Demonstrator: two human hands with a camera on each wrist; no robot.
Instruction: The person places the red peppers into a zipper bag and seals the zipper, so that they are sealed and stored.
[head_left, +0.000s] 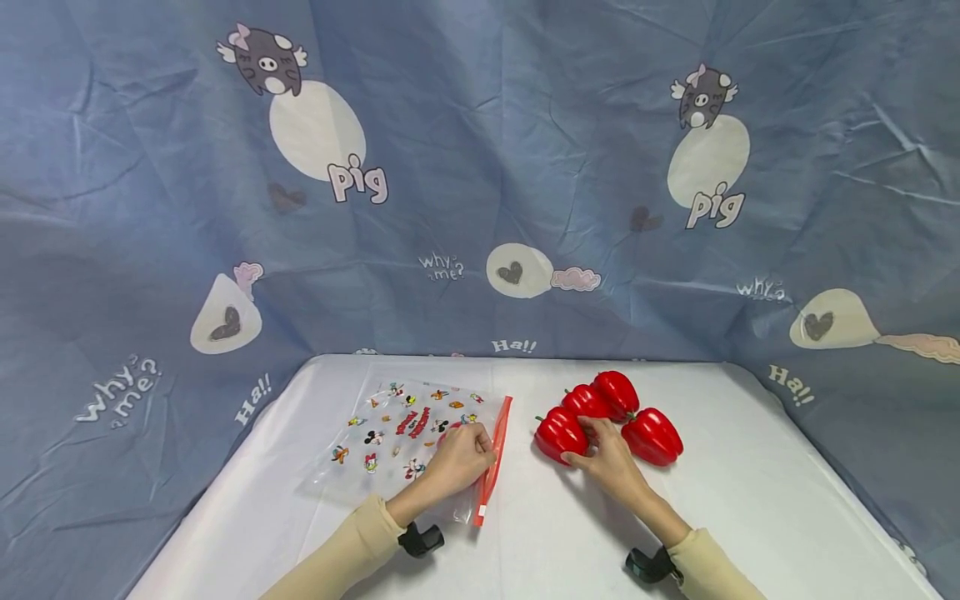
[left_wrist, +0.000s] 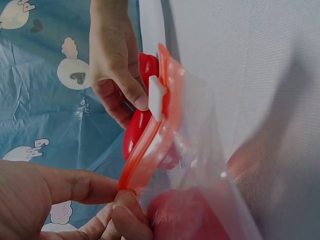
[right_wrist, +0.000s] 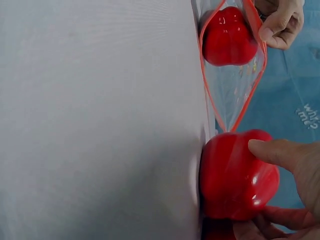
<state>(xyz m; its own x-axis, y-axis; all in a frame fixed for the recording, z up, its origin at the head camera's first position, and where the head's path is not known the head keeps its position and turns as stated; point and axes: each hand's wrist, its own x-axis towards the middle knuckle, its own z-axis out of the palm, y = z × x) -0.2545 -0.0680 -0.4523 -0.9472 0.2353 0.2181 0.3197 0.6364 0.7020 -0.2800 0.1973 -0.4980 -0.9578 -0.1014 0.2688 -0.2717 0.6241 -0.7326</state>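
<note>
"Head view, and we're watching the right hand (head_left: 609, 457) gripping the near-left red pepper (head_left: 558, 435), right of the middle of the white table (head_left: 525, 533)!"

"How is that grip looking?"

"Curled around it! From the right wrist we're seeing the thumb pressing one side while the fingers are wrapping the other. We can't tell whether the pepper is resting on the table or just clear of it."

"And the left hand (head_left: 459, 458)?"

"Pinching! Thumb and fingers are squeezing the orange-red rim (head_left: 491, 482) of a clear printed bag (head_left: 397, 454), which is lying towards the table's left edge, its mouth facing the right edge."

"Is anything sitting inside?"

"Yes, we're spotting a bagged pepper (right_wrist: 230, 37) just behind the rim, near that left hand. The mouth is gaping into a loop, and a white slider (left_wrist: 156, 97) is riding the rim, at the end towards the table's near edge."

"What about the others?"

"Two peppers (head_left: 618, 394) are huddling beyond the gripped one, towards the table's far edge, and another pepper (head_left: 654, 437) is lying just beside the right hand, towards the right edge."
</note>
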